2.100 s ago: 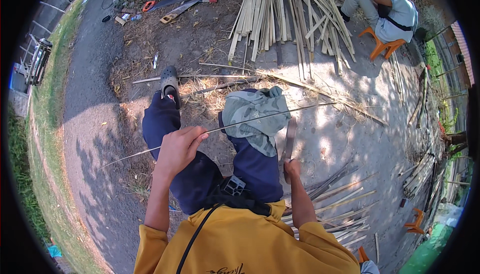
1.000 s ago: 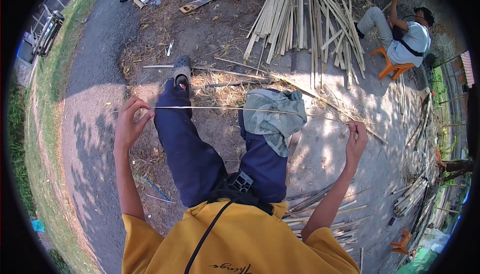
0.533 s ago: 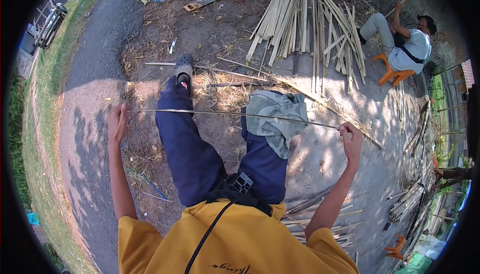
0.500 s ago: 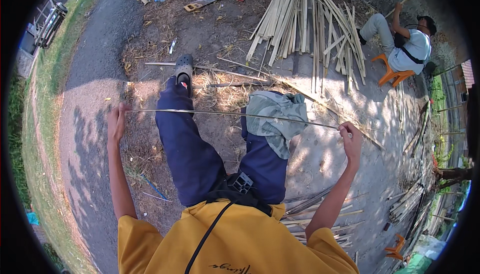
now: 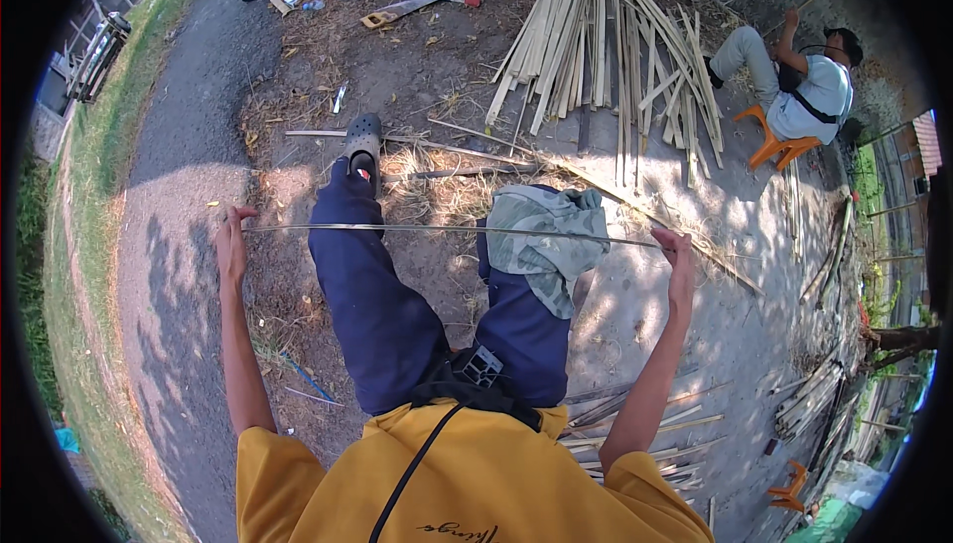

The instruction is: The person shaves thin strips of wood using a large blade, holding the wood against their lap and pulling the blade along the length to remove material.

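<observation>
I hold a long thin bamboo strip (image 5: 437,230) stretched level across my lap. My left hand (image 5: 232,245) pinches its left end, arm out wide. My right hand (image 5: 679,263) grips the strip near its right end, which runs on a little past the hand. The strip passes above my dark blue trouser legs and a grey-green cloth (image 5: 546,240) draped over my right knee. I sit with my left leg stretched forward, a grey clog (image 5: 363,141) on that foot.
A big pile of split bamboo slats (image 5: 596,47) lies ahead. A person in a pale shirt sits on an orange stool (image 5: 769,141) at the right. Saws and tools (image 5: 412,7) lie at the top. More strips (image 5: 635,424) lie by my right side. A paved path runs on the left.
Both arms have spread wide apart, from close over my lap to fully outstretched, drawing the strip out level between my hands. In the last half second little has moved.
</observation>
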{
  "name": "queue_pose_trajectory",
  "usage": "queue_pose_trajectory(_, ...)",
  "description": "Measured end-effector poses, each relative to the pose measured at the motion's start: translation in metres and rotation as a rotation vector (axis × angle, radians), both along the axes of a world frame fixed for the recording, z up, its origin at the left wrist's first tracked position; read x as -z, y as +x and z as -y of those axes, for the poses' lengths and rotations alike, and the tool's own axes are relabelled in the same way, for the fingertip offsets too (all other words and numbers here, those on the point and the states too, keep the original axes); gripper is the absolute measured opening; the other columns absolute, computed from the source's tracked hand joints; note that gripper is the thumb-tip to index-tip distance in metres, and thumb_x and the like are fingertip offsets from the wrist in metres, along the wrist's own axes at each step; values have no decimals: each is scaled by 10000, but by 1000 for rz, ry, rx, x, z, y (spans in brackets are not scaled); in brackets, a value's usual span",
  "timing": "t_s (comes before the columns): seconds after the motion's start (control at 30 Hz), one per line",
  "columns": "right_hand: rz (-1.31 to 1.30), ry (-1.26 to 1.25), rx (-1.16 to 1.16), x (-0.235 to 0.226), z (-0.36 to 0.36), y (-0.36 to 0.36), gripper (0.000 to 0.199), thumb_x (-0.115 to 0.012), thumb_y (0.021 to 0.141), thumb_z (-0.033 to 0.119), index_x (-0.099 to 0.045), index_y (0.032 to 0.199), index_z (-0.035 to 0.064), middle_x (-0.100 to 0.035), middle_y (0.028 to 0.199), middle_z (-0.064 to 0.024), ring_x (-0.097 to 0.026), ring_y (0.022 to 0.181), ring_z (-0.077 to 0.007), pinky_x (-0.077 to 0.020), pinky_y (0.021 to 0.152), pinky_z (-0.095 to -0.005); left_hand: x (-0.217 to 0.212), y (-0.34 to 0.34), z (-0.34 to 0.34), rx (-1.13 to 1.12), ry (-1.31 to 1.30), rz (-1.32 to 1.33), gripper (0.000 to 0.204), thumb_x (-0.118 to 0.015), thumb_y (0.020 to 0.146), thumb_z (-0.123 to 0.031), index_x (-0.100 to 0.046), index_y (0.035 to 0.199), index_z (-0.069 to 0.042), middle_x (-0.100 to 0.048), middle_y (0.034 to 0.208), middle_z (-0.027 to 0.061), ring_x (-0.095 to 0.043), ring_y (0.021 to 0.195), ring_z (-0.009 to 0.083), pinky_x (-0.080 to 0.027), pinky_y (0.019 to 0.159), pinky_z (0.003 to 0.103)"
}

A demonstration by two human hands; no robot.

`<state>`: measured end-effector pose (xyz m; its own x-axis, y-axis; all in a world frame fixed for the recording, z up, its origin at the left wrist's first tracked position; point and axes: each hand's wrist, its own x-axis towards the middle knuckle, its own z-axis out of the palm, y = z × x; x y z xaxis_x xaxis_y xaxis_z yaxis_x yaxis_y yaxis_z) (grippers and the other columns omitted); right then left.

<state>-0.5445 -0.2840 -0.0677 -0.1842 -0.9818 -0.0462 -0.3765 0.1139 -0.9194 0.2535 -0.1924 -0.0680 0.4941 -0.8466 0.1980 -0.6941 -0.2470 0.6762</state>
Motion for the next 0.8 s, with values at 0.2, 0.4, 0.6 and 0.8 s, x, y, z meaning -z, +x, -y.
queue_pose_trajectory(0.2, 99, 15, 28, 10, -9, 18, 789, -281, 1133, 616, -712, 1294, -24, -707, 1318, -205, -628, 1315, -311, -407, 1193, -430, 11, 2, -7, -65, 77, -424, 830, -259, 1104, -698, -733, 1072, -18, -731, 822, 83, -676, 712, 147, -459, 667, 302)
queue_pose_trajectory(0.4, 149, 69, 41, -15, -16, -14, 853, -213, 1096, 709, -633, 1411, 37, -662, 1407, -170, -565, 1386, -277, -349, 1226, -438, -38, -12, -22, 7, 88, -451, 815, -276, 1101, -704, -728, 1072, -26, -548, 640, -6, -491, 544, 86, -337, 515, 254)
queue_pose_trajectory(0.6, 248, 103, -7, -43, -22, -22, 878, -218, 1063, 765, -557, 1505, 86, -645, 1440, -165, -516, 1435, -281, -280, 1257, -478, -59, -14, -27, 92, 131, -410, 734, -320, 1117, -658, -729, 1060, -51, -516, 649, -33, -417, 551, 51, -250, 495, 250)
queue_pose_trajectory(0.8, 436, 60, -15, -63, -29, -9, 959, -169, 1014, 842, -452, 1603, 140, -565, 1541, -207, -474, 1474, -336, -242, 1249, -499, -89, -42, -21, 32, 183, -518, 776, -292, 1080, -734, -688, 1232, -83, -696, 846, 27, -599, 681, 98, -380, 626, 296)
